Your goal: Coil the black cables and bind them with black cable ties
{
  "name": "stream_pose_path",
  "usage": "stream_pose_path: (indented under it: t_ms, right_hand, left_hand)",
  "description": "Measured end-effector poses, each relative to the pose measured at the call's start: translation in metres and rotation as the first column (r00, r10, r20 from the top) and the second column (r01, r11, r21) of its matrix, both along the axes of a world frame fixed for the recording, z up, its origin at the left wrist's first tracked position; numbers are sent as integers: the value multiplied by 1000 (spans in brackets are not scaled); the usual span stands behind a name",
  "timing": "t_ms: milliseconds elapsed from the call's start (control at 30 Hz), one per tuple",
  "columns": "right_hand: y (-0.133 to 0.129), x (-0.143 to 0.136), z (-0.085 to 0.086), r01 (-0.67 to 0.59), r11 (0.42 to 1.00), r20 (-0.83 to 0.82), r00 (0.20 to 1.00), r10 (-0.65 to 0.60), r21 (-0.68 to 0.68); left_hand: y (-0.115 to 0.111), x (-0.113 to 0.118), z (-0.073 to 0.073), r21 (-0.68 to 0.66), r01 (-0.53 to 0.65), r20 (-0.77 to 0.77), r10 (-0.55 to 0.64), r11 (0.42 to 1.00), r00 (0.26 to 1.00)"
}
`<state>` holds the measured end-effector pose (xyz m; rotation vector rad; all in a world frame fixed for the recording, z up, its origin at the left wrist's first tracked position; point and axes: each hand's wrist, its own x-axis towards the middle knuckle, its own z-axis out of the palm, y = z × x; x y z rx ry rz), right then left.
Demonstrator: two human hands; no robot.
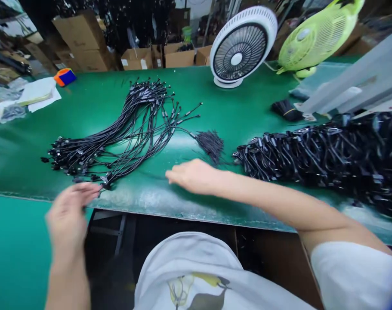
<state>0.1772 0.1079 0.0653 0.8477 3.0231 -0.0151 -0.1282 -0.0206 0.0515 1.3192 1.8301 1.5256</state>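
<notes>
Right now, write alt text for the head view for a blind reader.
A person's left hand is at the ends of black cables on a green table; the right hand is near a pile of thin dark strips. Looped cables lie at right; two fans stand behind.

left hand [68,215]: blurred, at black cables [107,133] | right hand [196,176]: near dark strips [211,144] | white fan [236,59]: behind

Cardboard boxes [137,59] behind green table [254,112]
</notes>
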Motion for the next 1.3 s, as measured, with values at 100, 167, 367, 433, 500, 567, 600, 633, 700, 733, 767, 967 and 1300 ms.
stream_pose_path:
  t_ms: [100,167,367,433,500,567,600,633,700,733,767,967,1300]
  right_hand:
    - [-31,-6,-2,-31,999,-85,996,28,-37]
    - [-26,-1,3,86,996,-134,987,-85,-1]
    - [19,50,-9,300,954,-184,937,-296,-6]
    - [24,67,-23,323,946,-211,923,-323,-38]
    - [24,80,-38,300,948,-266,910,-318,-106]
    - [21,89,-52,247,953,-345,892,-293,-173]
    - [18,91,-59,224,956,-380,881,-281,-188]
    - [14,92,-64,211,960,-401,875,-269,-183]
    - [0,88,-71,195,973,-384,895,-227,-120]
    - [-10,82,-73,165,983,-344,921,-183,-82]
    - [-21,75,-72,105,993,-293,949,-118,-59]
    - [-51,26,-39,-247,934,-330,931,155,-259]
    - [-43,-10,-74,-471,265,-437,304,-847,-842]
  left_hand:
    - [13,71,-27,-178,395,51,-393,901,918]
    - [19,101,-36,-235,566,223,-523,790,822]
    - [26,94,-34,-107,722,747,-424,684,512]
    - [27,81,-30,-80,733,820,-373,676,434]
    - [27,69,-25,-20,696,878,-321,718,356]
    - [28,60,-19,67,596,926,-272,800,261]
    - [29,57,-16,107,533,942,-257,839,215]
    - [30,55,-14,134,475,952,-246,870,182]
    - [34,57,-14,139,402,952,-234,905,197]
    - [36,62,-17,123,393,941,-233,911,246]
    - [38,68,-21,99,403,918,-240,910,316]
    - [33,118,-47,-177,660,466,-529,730,709]
    - [29,125,-52,2,711,818,-410,703,403]
